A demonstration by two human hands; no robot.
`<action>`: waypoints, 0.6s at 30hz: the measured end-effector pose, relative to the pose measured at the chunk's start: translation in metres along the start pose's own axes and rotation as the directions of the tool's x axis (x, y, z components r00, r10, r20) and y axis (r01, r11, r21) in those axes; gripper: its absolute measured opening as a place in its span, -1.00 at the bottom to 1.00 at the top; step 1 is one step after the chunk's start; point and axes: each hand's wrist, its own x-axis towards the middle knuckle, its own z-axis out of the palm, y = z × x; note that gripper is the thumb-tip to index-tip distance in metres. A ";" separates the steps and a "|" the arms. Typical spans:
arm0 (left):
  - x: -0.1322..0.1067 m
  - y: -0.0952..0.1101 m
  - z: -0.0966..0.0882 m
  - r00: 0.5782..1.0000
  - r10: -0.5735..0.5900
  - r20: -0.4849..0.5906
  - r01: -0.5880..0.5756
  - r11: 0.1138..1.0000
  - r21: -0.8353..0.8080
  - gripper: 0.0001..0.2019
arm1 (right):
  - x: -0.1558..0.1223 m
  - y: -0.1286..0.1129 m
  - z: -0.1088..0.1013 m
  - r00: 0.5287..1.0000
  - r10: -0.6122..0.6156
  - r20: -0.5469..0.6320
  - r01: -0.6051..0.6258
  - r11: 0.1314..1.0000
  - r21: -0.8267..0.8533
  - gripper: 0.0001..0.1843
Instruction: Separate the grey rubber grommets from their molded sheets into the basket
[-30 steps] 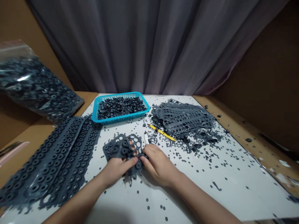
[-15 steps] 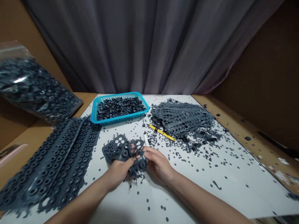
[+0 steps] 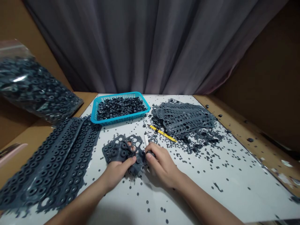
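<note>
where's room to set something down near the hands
The white tabletop right of the right hand has the most room, with only scattered rubber bits. Another sparse patch lies between the left forearm and right forearm. Crowded: the punched sheets, the grommet strips at left, and the blue basket.

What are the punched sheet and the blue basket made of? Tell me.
The punched sheet looks like matte dark-grey rubber: it bends in the left hand. The basket looks like moulded turquoise plastic, judging by its even colour and slight sheen.
</note>
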 end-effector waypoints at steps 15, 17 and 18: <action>-0.001 -0.008 0.001 0.980 0.193 0.044 -0.198 0.957 0.211 -0.63 | 0.000 -0.004 0.008 0.965 -0.028 0.261 0.132 0.912 -0.388 -0.86; -0.001 -0.006 -0.002 0.983 0.166 0.078 -0.180 0.951 0.252 -0.66 | 0.000 -0.004 0.006 0.965 -0.040 0.259 0.123 0.942 -0.313 -0.84; -0.002 -0.004 -0.004 0.983 0.145 0.110 -0.170 0.947 0.271 -0.66 | 0.000 -0.004 0.006 0.967 -0.046 0.251 0.113 0.960 -0.257 -0.82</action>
